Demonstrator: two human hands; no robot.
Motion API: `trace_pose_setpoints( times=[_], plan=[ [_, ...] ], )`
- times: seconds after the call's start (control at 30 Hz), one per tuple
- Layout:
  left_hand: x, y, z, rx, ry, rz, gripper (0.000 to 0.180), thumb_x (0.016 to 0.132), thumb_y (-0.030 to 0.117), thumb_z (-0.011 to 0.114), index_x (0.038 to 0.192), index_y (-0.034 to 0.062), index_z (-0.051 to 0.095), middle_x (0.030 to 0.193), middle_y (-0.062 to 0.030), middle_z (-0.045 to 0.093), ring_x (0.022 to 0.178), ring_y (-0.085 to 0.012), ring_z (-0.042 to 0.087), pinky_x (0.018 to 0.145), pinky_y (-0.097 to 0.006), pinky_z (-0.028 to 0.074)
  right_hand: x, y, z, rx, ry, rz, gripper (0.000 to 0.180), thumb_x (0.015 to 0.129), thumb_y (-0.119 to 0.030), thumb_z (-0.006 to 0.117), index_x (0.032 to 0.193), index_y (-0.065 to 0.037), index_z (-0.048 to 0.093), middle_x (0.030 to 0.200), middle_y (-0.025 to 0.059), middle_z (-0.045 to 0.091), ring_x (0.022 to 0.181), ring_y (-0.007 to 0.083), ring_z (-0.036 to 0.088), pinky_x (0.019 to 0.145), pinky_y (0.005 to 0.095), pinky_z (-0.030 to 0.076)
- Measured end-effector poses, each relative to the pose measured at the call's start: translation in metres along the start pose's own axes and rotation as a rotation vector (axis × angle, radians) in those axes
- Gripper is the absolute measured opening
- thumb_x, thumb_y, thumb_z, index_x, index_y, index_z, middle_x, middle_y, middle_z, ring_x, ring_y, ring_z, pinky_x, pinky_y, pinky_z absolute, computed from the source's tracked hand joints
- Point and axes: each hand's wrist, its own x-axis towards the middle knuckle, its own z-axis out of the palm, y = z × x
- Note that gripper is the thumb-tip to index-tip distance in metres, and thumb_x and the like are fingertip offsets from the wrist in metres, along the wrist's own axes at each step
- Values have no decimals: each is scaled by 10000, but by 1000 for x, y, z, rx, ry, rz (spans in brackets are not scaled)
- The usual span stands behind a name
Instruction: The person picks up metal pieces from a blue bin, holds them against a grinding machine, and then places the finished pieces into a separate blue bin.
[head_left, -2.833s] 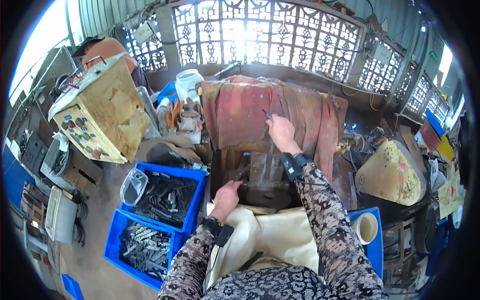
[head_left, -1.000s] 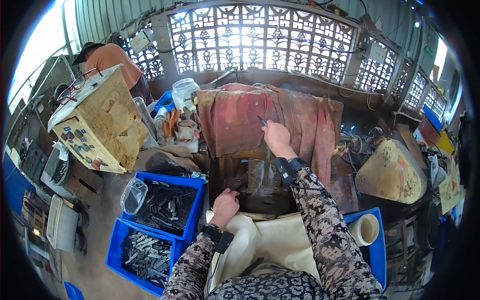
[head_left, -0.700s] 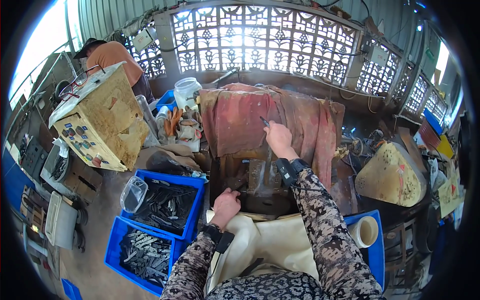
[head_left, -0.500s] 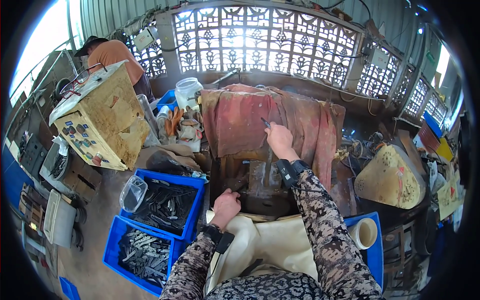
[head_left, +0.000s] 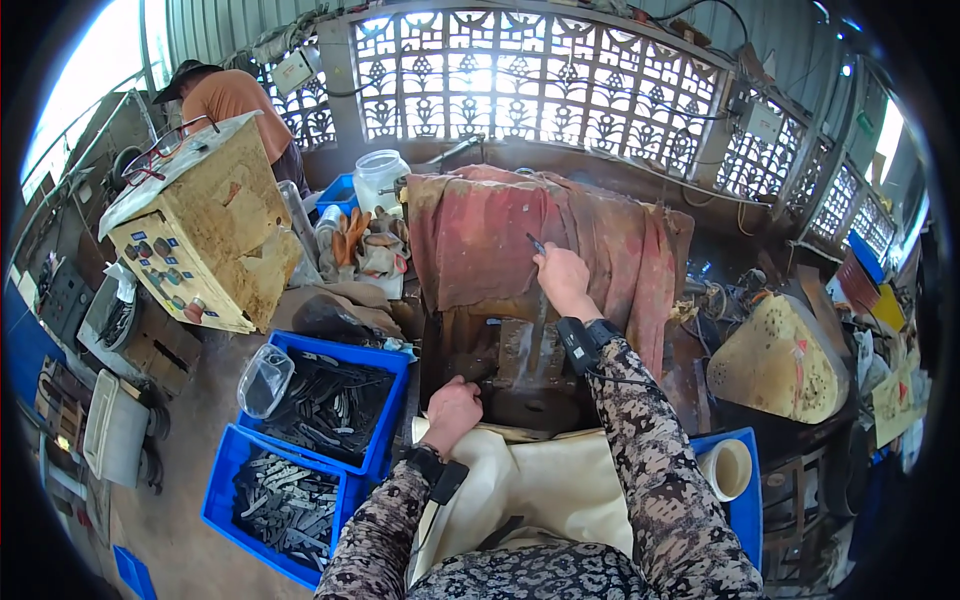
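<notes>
My right hand (head_left: 565, 278) is raised in front of the red-brown stained cloth (head_left: 490, 235) draped over the machine. Its fingers are closed on a small, thin dark piece (head_left: 536, 243), whose tip sticks out up and to the left. Lower down, my left hand (head_left: 454, 408) rests by the left side of the machine's dark, dirty cavity (head_left: 535, 408), its fingers curled. Whatever it may hold is hidden. Below the cavity a cream apron-like sheet (head_left: 570, 480) spreads across my lap.
Two blue bins (head_left: 375, 460) on my left hold many flat dark metal pieces; a clear plastic tub (head_left: 266, 381) sits on one's rim. A control box (head_left: 225, 230) stands farther left, a person (head_left: 235, 110) behind it. A cream cup (head_left: 727, 469) is in a blue tray at right.
My right hand has shifted only slightly, still with the thin piece in it. My left hand stays in place. The whole view has moved a little.
</notes>
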Motion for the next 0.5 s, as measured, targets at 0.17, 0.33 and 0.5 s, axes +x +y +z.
trace_pose_setpoints(
  times=[0.17,0.33,0.5],
  plan=[
    [0,-1,0,4,-6,3,181,777,177,576,874,137,724,936,-90,630,859,-294,634,759,-417,528,0,-2,0,-11,-3,-5,237,891,-290,587,916,-58,628,819,175,667,814,370,652,706,483,503],
    [2,-2,2,50,-61,-6,192,793,201,572,912,152,715,965,-74,629,893,-259,636,775,-382,533,0,-1,0,-15,-2,-7,224,894,-278,583,907,-59,626,820,175,666,814,368,653,706,480,501],
    [3,-2,1,81,-116,-18,206,808,217,567,948,160,707,1000,-63,627,924,-238,636,792,-360,536,1,0,0,-16,-6,-4,223,895,-276,580,908,-58,625,826,174,668,819,369,652,709,482,500]
  ],
)
